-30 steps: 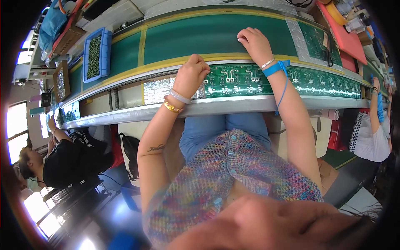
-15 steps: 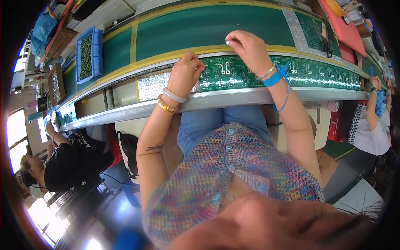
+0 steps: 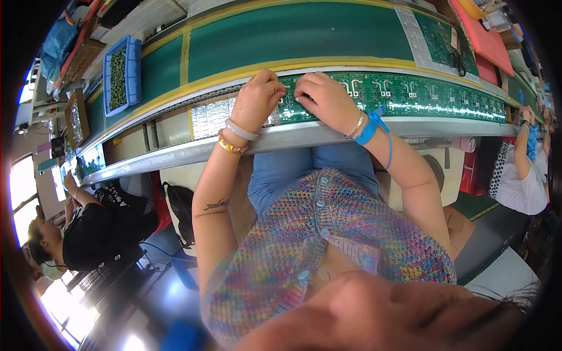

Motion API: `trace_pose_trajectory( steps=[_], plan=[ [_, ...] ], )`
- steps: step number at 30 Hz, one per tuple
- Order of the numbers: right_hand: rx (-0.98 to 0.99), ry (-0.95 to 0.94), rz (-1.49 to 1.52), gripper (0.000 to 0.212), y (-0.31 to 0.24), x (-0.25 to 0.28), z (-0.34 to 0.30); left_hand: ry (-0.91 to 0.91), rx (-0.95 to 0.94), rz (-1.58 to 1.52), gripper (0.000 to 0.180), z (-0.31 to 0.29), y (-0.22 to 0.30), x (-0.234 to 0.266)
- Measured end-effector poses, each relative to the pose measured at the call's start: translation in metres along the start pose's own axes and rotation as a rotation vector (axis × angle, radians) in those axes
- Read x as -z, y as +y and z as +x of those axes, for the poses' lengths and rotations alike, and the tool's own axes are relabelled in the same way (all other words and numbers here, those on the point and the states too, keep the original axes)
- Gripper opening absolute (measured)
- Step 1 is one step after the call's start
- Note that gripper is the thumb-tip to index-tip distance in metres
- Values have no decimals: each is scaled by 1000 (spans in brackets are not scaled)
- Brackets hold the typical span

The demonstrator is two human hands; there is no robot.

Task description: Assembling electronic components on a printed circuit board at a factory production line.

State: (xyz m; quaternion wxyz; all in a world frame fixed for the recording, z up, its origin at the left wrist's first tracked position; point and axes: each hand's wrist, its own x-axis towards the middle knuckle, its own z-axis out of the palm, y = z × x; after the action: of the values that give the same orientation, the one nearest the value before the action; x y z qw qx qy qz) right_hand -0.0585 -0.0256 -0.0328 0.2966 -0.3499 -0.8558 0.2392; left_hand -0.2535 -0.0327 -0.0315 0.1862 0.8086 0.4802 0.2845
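Observation:
A long green circuit board [image 3: 421, 96] with white and silver traces lies along the metal rail [image 3: 345, 134] before me. My left hand [image 3: 257, 99] is closed at the board's left end, thumb and fingers pressed together. Just to its right, my right hand [image 3: 331, 102] bends over the board with thumb and fingers drawn in, fingertips close to the surface. Whatever either hand may pinch is hidden or too small to name. Shiny silver foil-like sheeting [image 3: 211, 120] lies left of the board, partly behind my left hand.
Beyond the rail runs a green work surface [image 3: 293, 38] edged with yellow tape. A blue bin [image 3: 134, 73] of small green parts [image 3: 118, 79] stands at the far left. Scissors [image 3: 459, 61] lie at the far right, near a red panel [image 3: 489, 44]. Other people sit left [image 3: 102, 222] and right [image 3: 521, 175].
My right hand has come down from above the green surface, toward me and left, to the board beside my left hand. The left hand has barely moved.

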Motion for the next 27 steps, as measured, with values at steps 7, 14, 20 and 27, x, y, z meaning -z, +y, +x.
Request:
trace_pose_trajectory(
  steps=[7, 14, 20, 27],
  plan=[
    [49, -22, -23, 7, -3, -5, -1, 148, 40, -125, 9, 1, -6, -3],
    [61, -27, -77, 6, 2, -12, 3, 252, 140, -223, 9, 7, 0, 2],
    [104, -22, -81, 7, -3, -19, 10, 243, 140, -175, 10, 2, -4, 10],
    [240, -21, -149, 15, -16, -4, 3, 383, 89, -167, 11, 7, -9, -13]
  ],
)
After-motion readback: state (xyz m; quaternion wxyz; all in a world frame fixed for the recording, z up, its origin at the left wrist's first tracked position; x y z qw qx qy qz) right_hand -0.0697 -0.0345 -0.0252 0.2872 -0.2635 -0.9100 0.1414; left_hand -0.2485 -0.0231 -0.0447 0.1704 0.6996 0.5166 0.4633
